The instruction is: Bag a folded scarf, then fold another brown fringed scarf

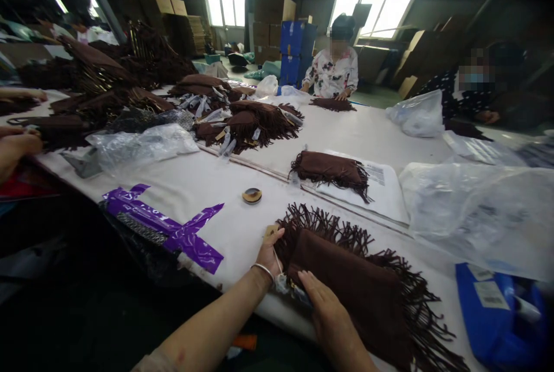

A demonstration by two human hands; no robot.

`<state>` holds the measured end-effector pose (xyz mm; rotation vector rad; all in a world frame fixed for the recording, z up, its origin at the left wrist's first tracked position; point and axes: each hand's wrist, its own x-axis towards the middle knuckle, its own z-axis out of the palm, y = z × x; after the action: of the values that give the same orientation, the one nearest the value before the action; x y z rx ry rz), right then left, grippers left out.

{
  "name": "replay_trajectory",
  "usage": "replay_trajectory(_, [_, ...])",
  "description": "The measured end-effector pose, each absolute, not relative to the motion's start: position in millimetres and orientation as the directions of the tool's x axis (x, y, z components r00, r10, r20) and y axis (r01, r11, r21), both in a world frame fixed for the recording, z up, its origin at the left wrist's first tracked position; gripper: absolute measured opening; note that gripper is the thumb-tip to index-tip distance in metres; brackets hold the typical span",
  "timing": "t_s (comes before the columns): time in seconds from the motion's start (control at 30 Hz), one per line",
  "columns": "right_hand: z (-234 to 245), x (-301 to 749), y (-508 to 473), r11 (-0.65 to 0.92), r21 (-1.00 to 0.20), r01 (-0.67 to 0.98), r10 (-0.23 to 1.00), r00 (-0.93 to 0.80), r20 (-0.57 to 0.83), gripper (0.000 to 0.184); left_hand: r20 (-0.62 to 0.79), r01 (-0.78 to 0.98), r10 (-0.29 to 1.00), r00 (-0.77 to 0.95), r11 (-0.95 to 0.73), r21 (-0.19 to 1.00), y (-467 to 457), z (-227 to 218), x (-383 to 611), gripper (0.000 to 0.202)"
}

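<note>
A dark brown fringed suede piece (363, 285) lies on the white table (208, 187) right in front of me. My left hand (269, 254), with a thin bracelet on the wrist, grips its left edge, near a small tan tag. My right hand (324, 303) rests flat on the near left corner of the same piece, fingers together, over a small shiny clip or tag I cannot make out. A second brown fringed piece (331, 171) lies further back on a white packet (381, 187).
A round wooden disc (251, 195) and a purple taped strip (164, 228) lie to the left. Clear plastic bags (476, 210) and a blue bag (502, 314) sit right. Piles of brown fringed pieces (251, 121) fill the far table. Other people (333, 69) work opposite; another person's hand (17, 147) is at left.
</note>
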<state>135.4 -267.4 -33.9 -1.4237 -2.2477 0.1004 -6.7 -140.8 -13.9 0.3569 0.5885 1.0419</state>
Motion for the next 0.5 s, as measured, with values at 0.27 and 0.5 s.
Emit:
replay_trajectory(0.27, [-57.0,146.1,-280.5,0.562,-0.074,0.824,0.784,-0.502,0.364,0.051,0.076,0.444,0.708,0.702,-0.519,0.731,-166.8,-5.3,13.8,0.075])
replay_trajectory(0.5, [-38.6,191.2,-327.7,0.388,-0.168,0.906,0.905,-0.340,0.255,0.062,0.145,0.435,0.511,0.847,-0.824,0.362,-179.1,-4.5,32.0,0.075])
